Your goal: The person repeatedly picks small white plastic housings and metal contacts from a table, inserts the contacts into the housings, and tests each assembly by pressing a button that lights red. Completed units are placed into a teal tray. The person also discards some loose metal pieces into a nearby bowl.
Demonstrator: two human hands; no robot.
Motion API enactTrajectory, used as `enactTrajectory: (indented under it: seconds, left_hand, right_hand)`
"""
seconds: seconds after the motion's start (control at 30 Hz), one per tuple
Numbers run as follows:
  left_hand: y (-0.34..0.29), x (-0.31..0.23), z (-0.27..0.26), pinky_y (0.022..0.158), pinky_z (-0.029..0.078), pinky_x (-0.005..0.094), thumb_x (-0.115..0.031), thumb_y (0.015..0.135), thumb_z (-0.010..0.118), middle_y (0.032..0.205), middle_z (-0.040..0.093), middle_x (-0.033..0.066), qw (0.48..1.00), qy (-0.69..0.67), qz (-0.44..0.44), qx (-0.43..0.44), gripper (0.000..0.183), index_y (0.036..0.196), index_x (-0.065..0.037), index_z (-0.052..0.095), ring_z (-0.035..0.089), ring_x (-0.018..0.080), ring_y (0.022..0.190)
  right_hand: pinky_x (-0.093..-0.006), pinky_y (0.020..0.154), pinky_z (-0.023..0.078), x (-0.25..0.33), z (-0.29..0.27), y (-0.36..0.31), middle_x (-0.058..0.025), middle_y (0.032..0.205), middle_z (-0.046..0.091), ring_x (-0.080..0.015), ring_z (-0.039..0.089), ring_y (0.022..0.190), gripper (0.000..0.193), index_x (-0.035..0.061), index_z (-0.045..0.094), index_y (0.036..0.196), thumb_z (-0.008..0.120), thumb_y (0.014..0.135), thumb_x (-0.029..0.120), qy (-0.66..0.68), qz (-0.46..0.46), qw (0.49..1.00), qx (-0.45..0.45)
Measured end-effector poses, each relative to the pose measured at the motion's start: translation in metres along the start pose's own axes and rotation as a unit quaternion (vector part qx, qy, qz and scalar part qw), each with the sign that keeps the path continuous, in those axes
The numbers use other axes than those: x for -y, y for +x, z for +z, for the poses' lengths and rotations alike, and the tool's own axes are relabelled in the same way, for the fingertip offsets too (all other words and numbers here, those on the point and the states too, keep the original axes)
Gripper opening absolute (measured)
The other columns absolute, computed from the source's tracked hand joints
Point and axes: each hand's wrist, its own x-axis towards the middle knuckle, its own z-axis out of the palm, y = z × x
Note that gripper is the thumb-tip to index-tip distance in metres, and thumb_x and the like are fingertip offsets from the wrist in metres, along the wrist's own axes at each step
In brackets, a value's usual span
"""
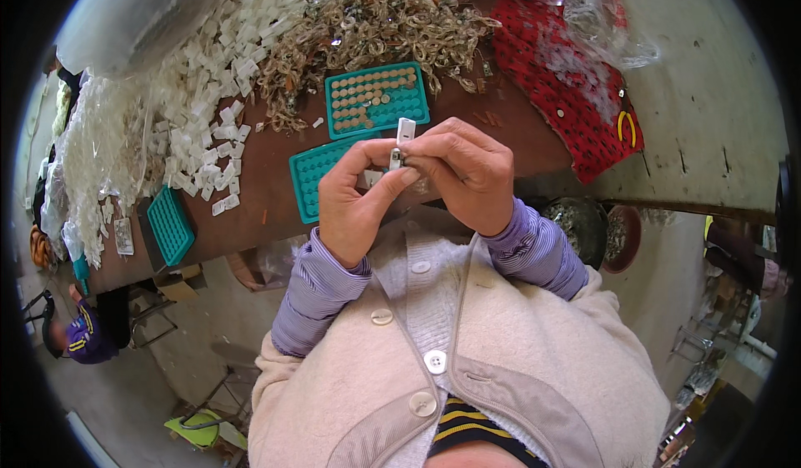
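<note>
My left hand (pixel 355 201) is pinched closed around a small metallic and dark part (pixel 395 159), held upright between thumb and forefinger. Fingertips of my right hand (pixel 469 172) close on a small white plastic casing (pixel 406 128), just above that part. Both hands meet over the near edge of the table, and their fingers hide how the two pieces touch. Right behind them lies a teal tray (pixel 330 130) with rows of round tan discs (pixel 359 90). A second teal tray (pixel 305 186), its visible pockets unfilled, sits partly under my left hand.
A big heap of white plastic casings (pixel 221 59) covers the left, beside a tangled pile of wired parts (pixel 367 26). Another teal tray (pixel 171 224) tilts at the left edge. Yellow-handled pliers (pixel 626 124) rest on red cloth (pixel 576 126) at right. A person (pixel 88 330) is at far left.
</note>
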Motion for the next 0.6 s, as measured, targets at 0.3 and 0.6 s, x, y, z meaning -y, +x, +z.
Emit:
enactTrajectory:
  seconds: [0.3, 0.6]
  left_hand:
    - [0.008, -0.001, 0.010, 0.065, 0.044, 0.0165, -0.012, 0.107, 0.070, 0.100, 0.075, -0.0018, 0.988, -0.068, -0.118, 0.068, 0.022, 0.127, -0.001, 0.072, 0.057, -0.0018, 0.079]
    - [0.009, -0.001, 0.014, 0.061, 0.043, 0.0180, -0.012, 0.104, 0.074, 0.098, 0.074, -0.0015, 0.982, -0.120, -0.121, 0.083, 0.022, 0.124, -0.003, 0.073, 0.054, 0.0008, 0.071]
  right_hand:
    - [-0.0344, 0.078, 0.056, 0.000, -0.025, -0.004, -0.0093, 0.099, 0.069, -0.0215, 0.069, 0.090, 0.025, 0.0013, 0.072, 0.113, 0.075, 0.089, -0.006, 0.055, 0.153, 0.986, -0.034]
    - [-0.0415, 0.074, 0.055, 0.005, -0.021, -0.008, -0.0126, 0.092, 0.067, -0.0318, 0.068, 0.085, 0.020, 0.0027, 0.065, 0.095, 0.077, 0.083, -0.007, -0.046, 0.080, 0.993, -0.079]
